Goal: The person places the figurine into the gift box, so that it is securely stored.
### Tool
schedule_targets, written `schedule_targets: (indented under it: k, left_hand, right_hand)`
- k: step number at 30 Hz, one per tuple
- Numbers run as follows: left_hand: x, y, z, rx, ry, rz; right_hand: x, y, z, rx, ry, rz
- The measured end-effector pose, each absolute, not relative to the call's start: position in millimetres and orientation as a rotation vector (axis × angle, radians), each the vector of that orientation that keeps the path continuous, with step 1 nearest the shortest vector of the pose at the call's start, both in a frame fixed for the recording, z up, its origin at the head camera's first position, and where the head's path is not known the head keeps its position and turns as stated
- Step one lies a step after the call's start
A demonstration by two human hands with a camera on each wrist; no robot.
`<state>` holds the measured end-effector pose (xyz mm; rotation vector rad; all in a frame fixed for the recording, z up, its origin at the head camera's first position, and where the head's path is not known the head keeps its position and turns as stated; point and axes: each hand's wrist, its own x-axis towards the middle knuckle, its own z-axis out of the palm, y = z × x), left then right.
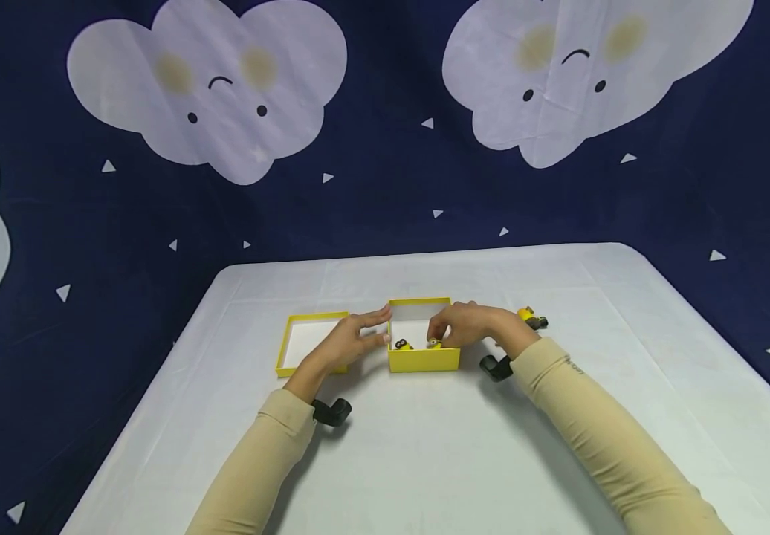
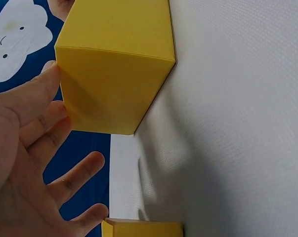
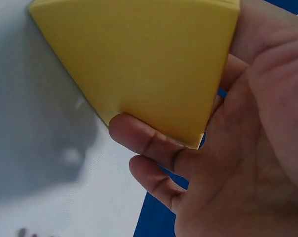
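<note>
An open yellow box (image 1: 424, 361) with a white inside stands on the table. My left hand (image 1: 351, 338) has its fingers spread, and in the left wrist view its thumb and some fingertips touch the wall of the box (image 2: 114, 89). My right hand (image 1: 463, 325) reaches over the right wall and pinches a small yellow toy figure (image 1: 435, 344) inside. Another yellow figure with black goggles (image 1: 403, 345) lies in the box's left part. In the right wrist view, two fingers of the right hand (image 3: 228, 133) hang outside the box (image 3: 139, 64); its other fingertips are hidden.
Left of the box lies its yellow-rimmed lid (image 1: 305, 338), white inside up, partly behind the left hand. A yellow and dark toy figure (image 1: 532, 319) lies on the white table (image 1: 425, 461) beyond the right wrist. Behind hangs dark blue cloth (image 1: 385, 215) with clouds.
</note>
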<state>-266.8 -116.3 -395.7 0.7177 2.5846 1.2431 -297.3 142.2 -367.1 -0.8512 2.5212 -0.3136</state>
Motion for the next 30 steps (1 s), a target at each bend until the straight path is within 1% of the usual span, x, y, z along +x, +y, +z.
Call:
schedule_targets:
  k: [14, 22, 30]
  left_hand:
    - [-265.3, -115.6, -394.5, 0.718, 2.592, 1.233]
    - [-265.9, -115.8, -394.2, 0.694, 2.583, 1.240]
    - [-266.3, -116.0, -393.9, 0.701, 2.583, 1.238]
  right_hand:
    - [-295.5, 142.2, -364.8, -0.830, 2.557, -0.341]
    - [-290.9, 147.6, -352.7, -0.813, 2.622, -0.382]
    - [-288.9, 161.5, -342.3, -0.777, 2.660, -0.544]
